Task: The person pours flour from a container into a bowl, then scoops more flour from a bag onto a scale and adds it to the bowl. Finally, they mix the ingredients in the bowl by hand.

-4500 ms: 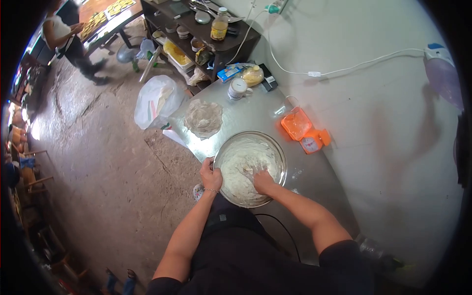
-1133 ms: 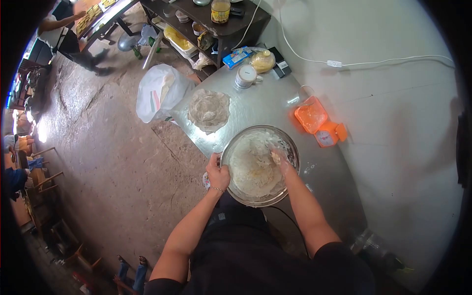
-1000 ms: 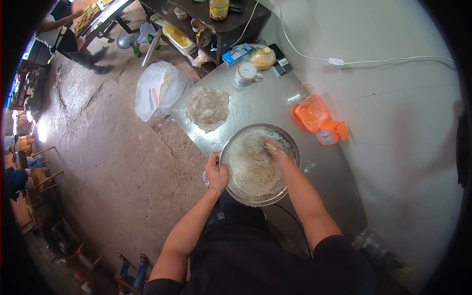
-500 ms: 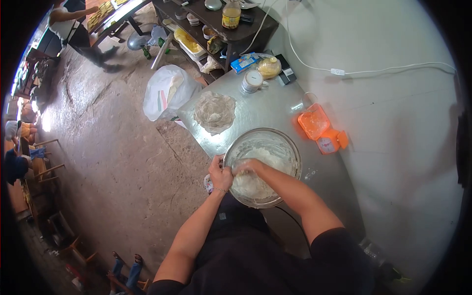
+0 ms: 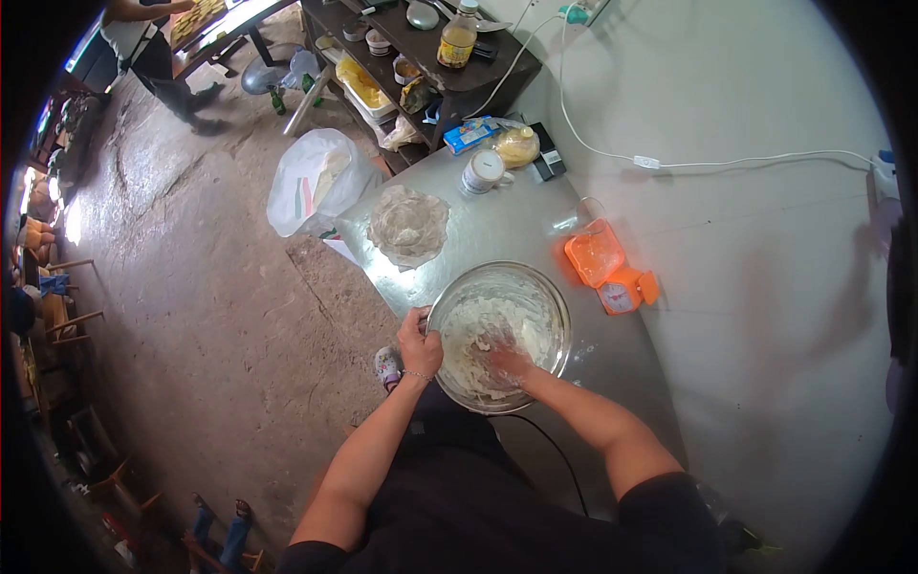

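A round metal mixing bowl (image 5: 564, 330) stands on the steel table near my body, its inner wall smeared with white. Inside lies a pale, crumbly flour mixture (image 5: 516, 320). My left hand (image 5: 419, 346) is closed on the bowl's left rim, a bracelet at its wrist. Down in the bowl, my right hand (image 5: 507, 362) works in the mixture; its fingers are floury, blurred and partly buried, so whether they grip any of it I cannot tell. Beyond the bowl, a crumpled translucent plastic bag (image 5: 409, 227) rests on the table.
An orange kitchen scale (image 5: 612, 273) stands right of the bowl by the wall. Farther back on the steel table (image 5: 535, 215) are a white mug (image 5: 483, 173) and a blue packet (image 5: 470, 135). A white sack (image 5: 320, 187) stands left of the table. Another person (image 5: 143, 43) works at the far left.
My right hand has moved from the bowl's left side toward its near middle, turning its fingers away from me. My left hand stays on the rim. The view has shifted slightly.
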`<state>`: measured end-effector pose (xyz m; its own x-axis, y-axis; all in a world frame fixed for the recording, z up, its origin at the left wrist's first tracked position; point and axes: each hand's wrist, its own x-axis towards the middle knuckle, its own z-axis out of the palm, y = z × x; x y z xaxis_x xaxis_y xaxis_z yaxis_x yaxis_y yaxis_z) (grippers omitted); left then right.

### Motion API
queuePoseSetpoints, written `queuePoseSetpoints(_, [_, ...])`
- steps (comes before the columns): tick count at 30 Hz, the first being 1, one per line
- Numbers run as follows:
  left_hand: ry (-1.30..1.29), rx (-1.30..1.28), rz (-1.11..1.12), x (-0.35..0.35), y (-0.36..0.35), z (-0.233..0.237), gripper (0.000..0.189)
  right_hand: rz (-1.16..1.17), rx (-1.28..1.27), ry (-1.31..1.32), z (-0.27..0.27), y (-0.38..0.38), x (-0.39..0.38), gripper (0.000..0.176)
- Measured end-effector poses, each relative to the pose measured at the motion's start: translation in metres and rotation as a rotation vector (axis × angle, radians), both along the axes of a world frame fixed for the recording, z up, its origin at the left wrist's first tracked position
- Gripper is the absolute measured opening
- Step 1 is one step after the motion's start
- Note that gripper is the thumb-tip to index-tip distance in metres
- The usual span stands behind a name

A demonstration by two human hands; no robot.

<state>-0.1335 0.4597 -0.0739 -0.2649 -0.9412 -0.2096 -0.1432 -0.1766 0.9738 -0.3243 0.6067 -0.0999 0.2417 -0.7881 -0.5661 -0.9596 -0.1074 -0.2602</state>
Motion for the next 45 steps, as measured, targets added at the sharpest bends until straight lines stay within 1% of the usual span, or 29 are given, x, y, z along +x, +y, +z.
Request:
queuePoseSetpoints(1, [0.016, 0.01, 0.003, -0.002, -0.001, -0.001, 0.031, 0.006, 0.025, -0.013, -0.011, -0.003, -0.003, 0.083])
queuePoseSetpoints(3, [-0.055, -0.008, -0.015, -0.001, 0.0, -0.003, 0.031, 0.034, 0.071, -0.043, -0.035, -0.019, -0.008, 0.083])
queuePoseSetpoints(4, [-0.094, -0.022, -0.019, -0.002, -0.003, -0.002, 0.03, 0.048, 0.077, -0.013, -0.036, -0.033, -0.008, 0.084])
queuePoseSetpoints(6, [-0.094, 0.016, -0.026, -0.003, -0.003, 0.004, 0.03, 0.082, 0.098, 0.035, -0.04, -0.053, -0.003, 0.085])
queuePoseSetpoints(7, [-0.092, 0.031, -0.03, -0.004, -0.006, 0.006, 0.03, -0.073, 0.166, -0.085, -0.054, -0.064, -0.004, 0.085])
queuePoseSetpoints(8, [-0.102, -0.059, -0.017, -0.008, -0.006, 0.002, 0.03, -0.222, 0.238, -0.196, -0.072, -0.072, -0.012, 0.085])
queuePoseSetpoints(10, [-0.096, -0.034, -0.002, -0.013, -0.01, 0.004, 0.031, -0.246, 0.301, -0.282, -0.111, -0.062, -0.019, 0.085])
queuePoseSetpoints(11, [-0.09, -0.021, -0.024, -0.008, -0.006, 0.01, 0.032, -0.14, 0.27, -0.259, -0.136, -0.057, -0.021, 0.086])
queuePoseSetpoints(12, [-0.097, -0.007, -0.029, -0.007, -0.006, 0.014, 0.03, -0.032, 0.213, -0.221, -0.145, -0.059, -0.025, 0.088])
queuePoseSetpoints(15, [-0.132, -0.061, -0.041, -0.003, -0.004, 0.003, 0.031, 0.027, 0.162, -0.026, -0.117, -0.073, -0.023, 0.083])
queuePoseSetpoints(16, [-0.122, -0.06, -0.025, -0.003, -0.007, 0.006, 0.031, 0.009, 0.126, -0.004, -0.088, -0.078, -0.017, 0.084])
queuePoseSetpoints(19, [-0.118, -0.023, -0.029, -0.005, -0.006, 0.015, 0.031, -0.233, -0.087, -0.214, -0.034, -0.07, -0.004, 0.073])
queuePoseSetpoints(21, [-0.145, -0.006, -0.047, -0.002, -0.005, 0.018, 0.031, -0.303, -0.19, -0.232, 0.014, -0.058, -0.004, 0.062])
queuePoseSetpoints(22, [-0.139, -0.034, -0.053, -0.001, -0.004, 0.014, 0.031, -0.335, -0.25, -0.237, 0.028, -0.052, -0.01, 0.057])
queuePoseSetpoints(24, [-0.126, -0.088, -0.049, 0.0, -0.004, 0.0, 0.031, -0.505, -0.425, -0.116, 0.035, -0.029, -0.019, 0.05])
queuePoseSetpoints(25, [-0.112, -0.077, -0.039, -0.001, -0.004, 0.002, 0.031, -0.58, -0.507, -0.057, 0.037, -0.019, -0.026, 0.047])
queuePoseSetpoints(27, [-0.091, -0.049, -0.024, -0.002, -0.004, 0.005, 0.031, -0.948, -0.332, -0.172, 0.029, -0.005, -0.043, 0.045])
queuePoseSetpoints(29, [-0.131, -0.049, -0.041, -0.004, -0.006, 0.01, 0.029, -1.422, -0.138, -0.514, -0.014, 0.004, -0.064, 0.043])
queuePoseSetpoints(30, [-0.154, -0.047, -0.051, -0.003, -0.005, 0.01, 0.028, -1.7, -0.023, -0.808, -0.066, 0.004, -0.08, 0.042])
queuePoseSetpoints(31, [-0.156, -0.054, -0.051, -0.001, -0.001, 0.008, 0.027, -1.809, 0.015, -0.972, -0.083, -0.004, -0.083, 0.041])
queuePoseSetpoints(34, [-0.159, -0.076, -0.052, -0.004, -0.008, 0.004, 0.023, -1.803, 0.177, -1.173, -0.097, -0.039, -0.083, 0.038])
queuePoseSetpoints(37, [-0.166, -0.03, -0.043, -0.003, -0.004, 0.005, 0.021, -1.652, 0.381, -1.218, -0.111, -0.066, -0.077, 0.036])
queuePoseSetpoints(39, [-0.137, -0.029, -0.018, -0.005, -0.006, 0.006, 0.021, -1.517, 0.479, -1.215, -0.12, -0.085, -0.064, 0.034])
queuePoseSetpoints(41, [-0.142, 0.028, -0.017, -0.004, -0.007, 0.006, 0.021, -1.363, 0.535, -1.196, -0.127, -0.098, -0.048, 0.033])
queuePoseSetpoints(42, [-0.141, 0.059, -0.015, -0.004, -0.005, 0.006, 0.022, -1.287, 0.555, -1.182, -0.13, -0.103, -0.04, 0.032])
queuePoseSetpoints(45, [-0.107, 0.005, 0.028, -0.006, -0.005, 0.008, 0.023, -1.002, 0.546, -1.194, -0.146, -0.104, -0.017, 0.03])
